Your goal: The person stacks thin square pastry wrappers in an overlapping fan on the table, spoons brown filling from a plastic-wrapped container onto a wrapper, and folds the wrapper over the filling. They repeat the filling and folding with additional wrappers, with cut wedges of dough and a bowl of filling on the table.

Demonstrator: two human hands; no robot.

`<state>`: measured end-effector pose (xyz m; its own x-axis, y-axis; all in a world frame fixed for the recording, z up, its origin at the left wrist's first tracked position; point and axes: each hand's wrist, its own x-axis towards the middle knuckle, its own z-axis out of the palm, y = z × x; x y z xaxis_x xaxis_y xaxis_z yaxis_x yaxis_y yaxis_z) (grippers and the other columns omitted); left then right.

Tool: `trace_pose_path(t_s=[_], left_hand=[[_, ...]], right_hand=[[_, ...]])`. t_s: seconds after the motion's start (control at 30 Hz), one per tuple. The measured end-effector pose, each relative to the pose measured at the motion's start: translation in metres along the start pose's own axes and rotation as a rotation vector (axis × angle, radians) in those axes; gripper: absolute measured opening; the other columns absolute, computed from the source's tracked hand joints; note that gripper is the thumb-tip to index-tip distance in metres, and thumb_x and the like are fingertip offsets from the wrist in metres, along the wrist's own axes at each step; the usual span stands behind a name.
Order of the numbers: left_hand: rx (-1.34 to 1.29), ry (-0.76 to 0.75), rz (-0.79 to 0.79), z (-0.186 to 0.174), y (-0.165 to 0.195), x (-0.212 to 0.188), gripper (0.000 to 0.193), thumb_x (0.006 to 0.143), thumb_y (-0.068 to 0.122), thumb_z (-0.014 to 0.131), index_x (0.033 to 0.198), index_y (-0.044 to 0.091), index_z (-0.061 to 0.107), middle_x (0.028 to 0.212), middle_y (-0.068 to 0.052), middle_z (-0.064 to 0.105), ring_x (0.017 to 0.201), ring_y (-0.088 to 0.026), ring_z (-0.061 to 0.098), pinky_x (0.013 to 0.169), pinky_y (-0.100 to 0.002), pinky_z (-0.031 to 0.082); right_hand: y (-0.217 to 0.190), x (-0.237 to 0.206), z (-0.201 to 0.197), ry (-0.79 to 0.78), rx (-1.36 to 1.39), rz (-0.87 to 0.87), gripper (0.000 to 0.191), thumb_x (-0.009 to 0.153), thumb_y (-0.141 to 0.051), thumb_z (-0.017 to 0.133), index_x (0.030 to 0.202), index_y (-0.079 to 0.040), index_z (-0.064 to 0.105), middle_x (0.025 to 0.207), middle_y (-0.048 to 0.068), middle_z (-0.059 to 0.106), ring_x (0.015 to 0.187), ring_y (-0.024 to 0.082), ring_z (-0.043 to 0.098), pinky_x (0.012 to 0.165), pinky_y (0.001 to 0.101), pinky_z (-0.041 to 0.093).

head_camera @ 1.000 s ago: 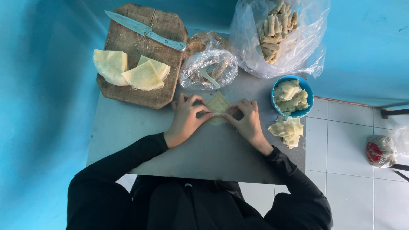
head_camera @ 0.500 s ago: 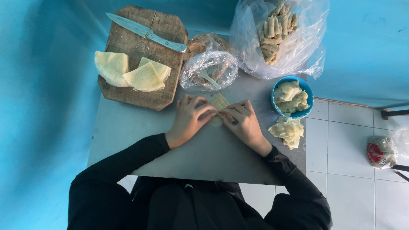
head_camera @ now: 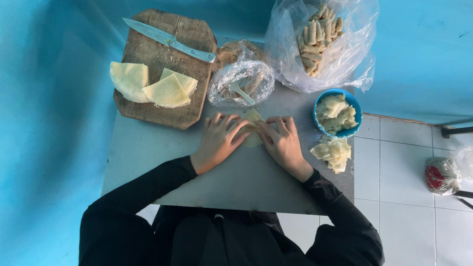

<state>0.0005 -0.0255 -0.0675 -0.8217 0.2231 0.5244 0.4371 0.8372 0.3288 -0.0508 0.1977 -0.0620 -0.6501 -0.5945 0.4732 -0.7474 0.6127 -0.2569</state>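
Blue walls w/ white floor tiles are seen around a grey table [head_camera: 148, 162]. Head view: a pale yellow wrapper [head_camera: 252, 129] is pressed flat on the tabletop btwn the left hand [head_camera: 219, 140] and right hand [head_camera: 283, 143], fingers spread over its edges, nothing lifted. Just beyond the fingertips a clear bag w/ a spoon [head_camera: 241, 83] is set; beyond-left, a wooden board [head_camera: 167, 59] w/ folded wrappers [head_camera: 150, 86] and a knife [head_camera: 167, 39]. Right of the right hand, a blue bowl [head_camera: 337, 112] is placed.

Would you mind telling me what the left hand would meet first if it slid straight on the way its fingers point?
Probably the clear plastic bag with the small spoon, just beyond the left hand and the wrapper it presses; depth is hard to judge.
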Motion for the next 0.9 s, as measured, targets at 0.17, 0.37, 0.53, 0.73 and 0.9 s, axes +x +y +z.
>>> trace_pose_path(t_s=[0.17,0.37,0.53,0.73,0.9], left_hand=[[-0.106,-0.055,-0.089,-0.005,-0.003,-0.008,0.034,0.091,0.031,0.079,0.12,0.021,0.065,0.117,0.0,0.059,0.109,-0.027,0.051,0.086,-0.044,0.04],[-0.192,-0.121,-0.1,-0.01,-0.011,-0.012,0.028,0.083,0.03,0.081,0.107,0.019,0.071,0.114,-0.001,0.06,0.109,-0.03,0.049,0.094,-0.047,0.041],[-0.218,-0.16,-0.075,-0.011,-0.019,-0.014,0.024,0.085,0.025,0.078,0.107,0.017,0.073,0.113,-0.001,0.063,0.106,-0.03,0.051,0.093,-0.045,0.043],[-0.144,-0.085,0.03,-0.002,-0.019,-0.016,0.017,0.09,0.023,0.075,0.104,0.015,0.071,0.107,-0.001,0.066,0.101,-0.026,0.057,0.085,-0.043,0.043],[-0.164,-0.025,0.095,0.0,-0.02,-0.014,0.018,0.089,0.021,0.075,0.105,0.013,0.071,0.102,0.0,0.069,0.097,-0.023,0.06,0.083,-0.04,0.043]], right_hand=[[-0.003,0.0,-0.002,-0.005,0.07,0.06,0.036,0.09,-0.013,0.076,0.126,-0.014,0.07,0.115,0.008,0.061,0.104,0.031,0.054,0.092,0.0405,0.049],[-0.005,0.006,-0.002,-0.021,0.062,0.08,0.036,0.092,-0.015,0.074,0.128,-0.017,0.072,0.112,0.008,0.061,0.105,0.032,0.052,0.093,0.0413,0.049],[0.0,0.01,0.006,-0.063,0.161,0.18,0.031,0.094,-0.017,0.073,0.125,-0.015,0.072,0.114,0.01,0.061,0.106,0.033,0.052,0.089,0.0393,0.05],[0.007,0.027,0.015,-0.007,0.193,0.223,0.018,0.092,-0.018,0.076,0.11,-0.013,0.075,0.105,0.009,0.065,0.099,0.033,0.056,0.09,0.0409,0.051],[-0.005,0.037,-0.017,0.089,0.193,0.168,0.018,0.089,-0.016,0.075,0.106,-0.009,0.074,0.105,0.01,0.066,0.101,0.033,0.06,0.089,0.0412,0.051]])
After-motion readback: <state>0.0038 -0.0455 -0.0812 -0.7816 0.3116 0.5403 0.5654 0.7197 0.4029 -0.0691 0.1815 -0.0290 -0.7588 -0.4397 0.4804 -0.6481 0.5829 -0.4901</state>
